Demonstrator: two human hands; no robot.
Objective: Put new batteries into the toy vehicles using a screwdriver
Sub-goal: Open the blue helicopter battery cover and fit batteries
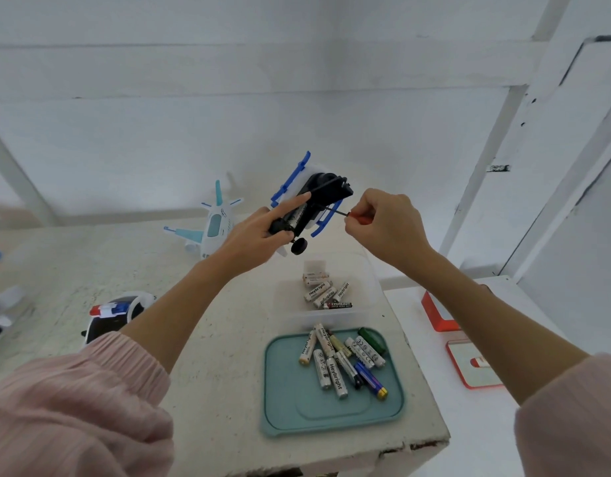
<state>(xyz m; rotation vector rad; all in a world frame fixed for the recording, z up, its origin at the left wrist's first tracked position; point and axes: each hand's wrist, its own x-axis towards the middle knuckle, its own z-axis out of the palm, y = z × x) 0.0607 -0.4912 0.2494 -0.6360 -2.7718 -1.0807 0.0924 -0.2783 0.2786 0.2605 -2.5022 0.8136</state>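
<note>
Worktop (228, 373) pale, gritty, chipped at its front edge. Left hand (252, 235) grips upturned toy vehicle (311, 201), glossy black underside, blue rails. At its 3 o'clock, right hand (386, 225) pinches screwdriver (335, 211); tip hard to make out. Loose cylindrical batteries (342, 363) on teal tray (290, 401) at worktop's right edge.

Both my arms reach forward, sleeves pushed back. My left hand (254, 235) grips underside-up with forefinger extended; my right hand (383, 223) pinches, fingers curled, level with it.
</note>
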